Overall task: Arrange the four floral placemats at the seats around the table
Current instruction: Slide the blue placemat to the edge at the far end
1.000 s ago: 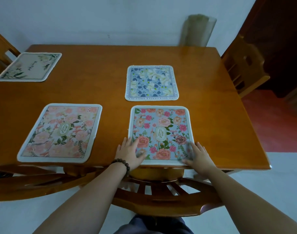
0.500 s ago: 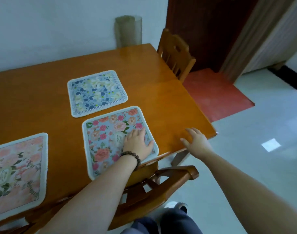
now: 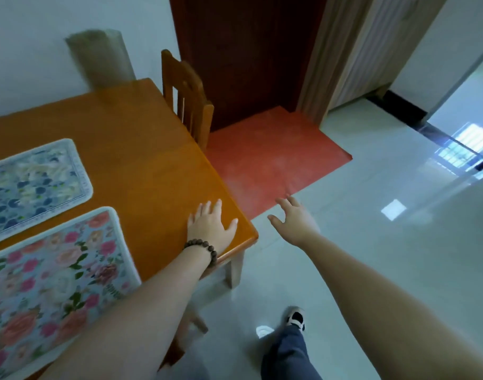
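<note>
The left hand (image 3: pixel 211 229) lies flat and spread on the table (image 3: pixel 141 149) corner, the right hand (image 3: pixel 294 218) hangs open at three o'clock, both mats at nine o'clock: pink-rose placemat (image 3: pixel 54 281) nearest, blue-flowered placemat (image 3: pixel 34 182) beyond, lettering too blurred to read.

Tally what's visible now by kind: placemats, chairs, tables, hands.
Placemats: 2, the blue placemat and the pink-flowered placemat
Chairs: 1, the wooden chair
Tables: 1, the table
Hands: 2, the left hand flat on the table corner, the right hand open over the floor
Total: 6
</note>
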{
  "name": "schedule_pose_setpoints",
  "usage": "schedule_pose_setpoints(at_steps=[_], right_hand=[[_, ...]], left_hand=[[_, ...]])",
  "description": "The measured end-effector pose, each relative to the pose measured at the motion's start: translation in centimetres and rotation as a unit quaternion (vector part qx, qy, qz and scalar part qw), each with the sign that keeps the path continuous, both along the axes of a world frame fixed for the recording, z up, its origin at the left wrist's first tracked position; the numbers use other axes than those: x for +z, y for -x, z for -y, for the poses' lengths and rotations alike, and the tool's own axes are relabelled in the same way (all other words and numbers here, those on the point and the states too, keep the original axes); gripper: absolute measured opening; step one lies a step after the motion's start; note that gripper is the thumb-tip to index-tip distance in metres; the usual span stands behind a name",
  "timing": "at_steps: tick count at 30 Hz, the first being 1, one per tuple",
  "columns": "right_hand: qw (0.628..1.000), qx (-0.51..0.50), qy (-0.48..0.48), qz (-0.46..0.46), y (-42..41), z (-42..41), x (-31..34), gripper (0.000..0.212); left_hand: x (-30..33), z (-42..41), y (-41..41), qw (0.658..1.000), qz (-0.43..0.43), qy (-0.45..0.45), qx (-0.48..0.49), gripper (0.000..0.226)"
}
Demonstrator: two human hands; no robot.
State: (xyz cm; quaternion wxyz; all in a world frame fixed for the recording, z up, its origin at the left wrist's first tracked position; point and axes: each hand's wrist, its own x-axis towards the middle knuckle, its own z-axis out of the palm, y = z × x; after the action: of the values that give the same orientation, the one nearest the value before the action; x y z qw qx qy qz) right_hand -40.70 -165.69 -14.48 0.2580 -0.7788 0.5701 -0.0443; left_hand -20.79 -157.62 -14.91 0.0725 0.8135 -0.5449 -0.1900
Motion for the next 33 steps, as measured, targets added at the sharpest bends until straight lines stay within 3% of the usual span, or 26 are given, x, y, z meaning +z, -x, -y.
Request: schedule_pose_setpoints(at_steps=[9,16,25,33], right_hand=[[0.997,0.072,0.008,-0.015,7.6,16.6,0.3,0.061],[0.992,0.122,0.041,0.0,5.6,26.3,3.9,0.061],[0.972,0.219,0.087,0.023,-3.6,36.6,6.2,0.058],[0.921,0.373,0.106,0.041,-22.2,44.7,7.6,0.056]], left_hand=[[1.2,15.6,8.3,0.998,0.037,0.019,0.052,0.071],[5.1,23.2,7.0,0.991,0.067,0.056,0.106,0.072],[7.6,29.1,-1.1,0.969,0.101,0.098,0.204,0.07],[6.7,34.3,-13.1,0.93,0.088,0.093,0.344,0.074]])
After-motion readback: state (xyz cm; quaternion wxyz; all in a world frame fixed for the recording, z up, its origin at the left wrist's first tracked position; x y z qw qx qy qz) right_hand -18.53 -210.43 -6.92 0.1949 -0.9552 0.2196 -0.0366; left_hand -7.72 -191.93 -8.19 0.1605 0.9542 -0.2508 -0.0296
